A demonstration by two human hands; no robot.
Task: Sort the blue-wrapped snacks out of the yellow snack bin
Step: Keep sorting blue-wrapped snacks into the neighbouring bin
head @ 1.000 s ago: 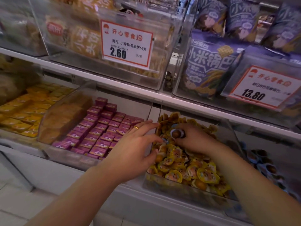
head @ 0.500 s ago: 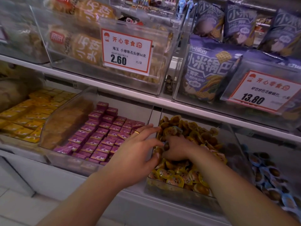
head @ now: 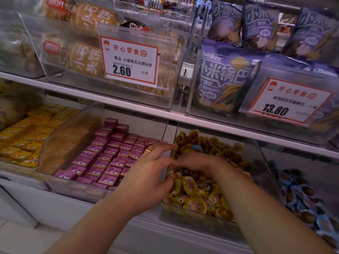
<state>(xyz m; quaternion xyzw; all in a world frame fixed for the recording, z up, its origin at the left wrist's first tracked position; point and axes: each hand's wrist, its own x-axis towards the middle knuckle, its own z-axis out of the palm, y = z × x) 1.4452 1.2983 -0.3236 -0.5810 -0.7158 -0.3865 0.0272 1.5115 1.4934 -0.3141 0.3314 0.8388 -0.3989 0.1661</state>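
The clear yellow snack bin (head: 194,219) sits on the lower shelf, heaped with yellow-wrapped snacks (head: 194,200). One blue-wrapped snack (head: 197,148) peeks out of the back of the heap. My right hand (head: 201,165) lies palm down in the middle of the bin, its fingers curled into the snacks; whatever they hold is hidden. My left hand (head: 146,177), wearing a gold ring, rests against the bin's left wall with its fingers apart and its fingertips touching the right hand and the yellow snacks.
A bin of blue-wrapped snacks (head: 302,195) stands directly right of the yellow bin. To the left are a bin of purple boxes (head: 110,158) and yellow boxes (head: 22,140). The upper shelf edge (head: 128,109) overhangs, carrying bag bins and price tags.
A second ago my right hand held a blue-wrapped snack up between its fingertips. It has since turned palm down and dug left into the heap. The left hand stayed at the bin wall.
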